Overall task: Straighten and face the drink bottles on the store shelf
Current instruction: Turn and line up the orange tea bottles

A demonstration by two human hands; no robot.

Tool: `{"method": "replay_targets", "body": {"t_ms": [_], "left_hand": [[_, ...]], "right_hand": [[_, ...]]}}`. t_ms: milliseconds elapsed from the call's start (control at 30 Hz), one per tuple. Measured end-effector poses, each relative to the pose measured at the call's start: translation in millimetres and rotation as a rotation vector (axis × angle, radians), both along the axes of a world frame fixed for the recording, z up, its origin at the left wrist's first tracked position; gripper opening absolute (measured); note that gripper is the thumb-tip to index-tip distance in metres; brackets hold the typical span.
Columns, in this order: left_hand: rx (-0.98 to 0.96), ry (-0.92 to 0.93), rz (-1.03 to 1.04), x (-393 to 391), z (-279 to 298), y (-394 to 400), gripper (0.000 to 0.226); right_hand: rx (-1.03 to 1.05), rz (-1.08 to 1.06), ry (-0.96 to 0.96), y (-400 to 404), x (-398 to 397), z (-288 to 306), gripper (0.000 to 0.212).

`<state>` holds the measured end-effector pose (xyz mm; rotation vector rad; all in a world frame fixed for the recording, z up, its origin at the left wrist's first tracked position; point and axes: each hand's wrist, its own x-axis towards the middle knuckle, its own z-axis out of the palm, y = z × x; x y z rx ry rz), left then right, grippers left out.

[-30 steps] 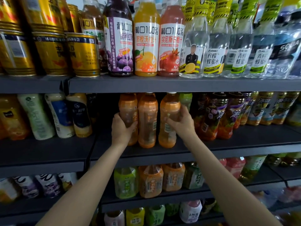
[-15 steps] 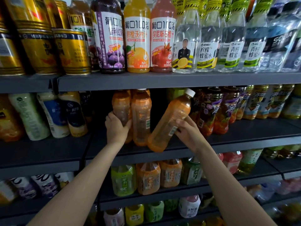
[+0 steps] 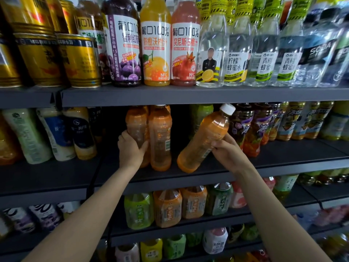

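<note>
Left hand (image 3: pixel 132 148): fingers wrapped round the lower body of the left bottle (image 3: pixel 136 129), thumb across its front. The grip is the same as a second ago; the bottle stands upright on the shelf (image 3: pixel 188 178).

Middle bottle (image 3: pixel 160 138): upright, touching the left bottle, nobody holding it. Barcode side faces out, so I judge it not yet faced.

Gap: open shelf space between the middle bottle and the tilted bottle (image 3: pixel 204 138), where that bottle stood upright a second ago.

Tilted bottle: leaning hard, white cap (image 3: pixel 228 109) up and to the right near the dark bottles (image 3: pixel 243 129), base low at the front edge of the shelf. I cannot tell whether the base rests on the shelf or hangs just above it. The lean is much as it was half a second ago.

Right hand (image 3: pixel 226 151): fingers clamped round the tilted bottle's mid-body from the right side, thumb on the label.

Change: one of three orange bottles has gone from standing to tipped out of the row; the other two have not moved.

Meaning: I read this as mid-turn on the third bottle. It needs rotating label-out and setting upright beside the middle bottle, then the other two faced. The cap is close to the dark bottles, so it could knock them.
</note>
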<state>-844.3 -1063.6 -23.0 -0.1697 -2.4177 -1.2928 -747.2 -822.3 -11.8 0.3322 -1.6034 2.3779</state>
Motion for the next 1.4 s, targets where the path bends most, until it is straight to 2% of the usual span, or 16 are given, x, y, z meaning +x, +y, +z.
{"method": "replay_targets", "body": {"t_ms": [67, 133, 200, 267, 333, 433, 533, 700, 767, 900, 1133, 1400], "left_hand": [[-0.004, 0.004, 0.000, 0, 0, 0, 0.065], [-0.002, 0.008, 0.001, 0, -1, 0, 0.064], [0.004, 0.016, -0.003, -1, -2, -1, 0.063], [0.004, 0.016, -0.005, 0, -2, -1, 0.064], [0.003, 0.019, -0.011, 0, -2, -1, 0.065], [0.010, 0.017, -0.013, 0, -1, -1, 0.067], [0.005, 0.022, -0.003, -1, -2, 0, 0.068], [-0.008, 0.048, -0.003, -1, -3, 0, 0.068], [-0.010, 0.060, -0.010, -2, -5, -1, 0.069], [-0.008, 0.053, -0.016, -6, -8, -4, 0.071], [-0.024, 0.051, -0.030, -11, -10, -6, 0.072], [0.005, 0.091, -0.040, -24, -22, -8, 0.071]], "right_hand": [[0.012, 0.017, -0.011, 0, -1, 3, 0.041], [0.114, -0.025, -0.032, -6, -2, 10, 0.041], [0.292, -0.199, -0.086, -20, -9, 15, 0.043], [0.436, -0.469, -0.146, -40, -20, 17, 0.044], [0.553, -0.690, -0.167, -60, -31, 13, 0.054], [0.634, -0.848, -0.077, -77, -36, 2, 0.059], [0.612, -0.870, -0.002, -84, -31, -7, 0.057], [0.512, -0.853, 0.008, -88, -38, -11, 0.057], [0.577, -0.828, -0.014, -89, -45, -13, 0.061], [0.836, -0.812, -0.216, -85, -41, -38, 0.073], [1.026, -0.861, -0.368, -71, -91, -26, 0.055], [1.256, -0.884, -0.360, -67, -155, -25, 0.038]]}}
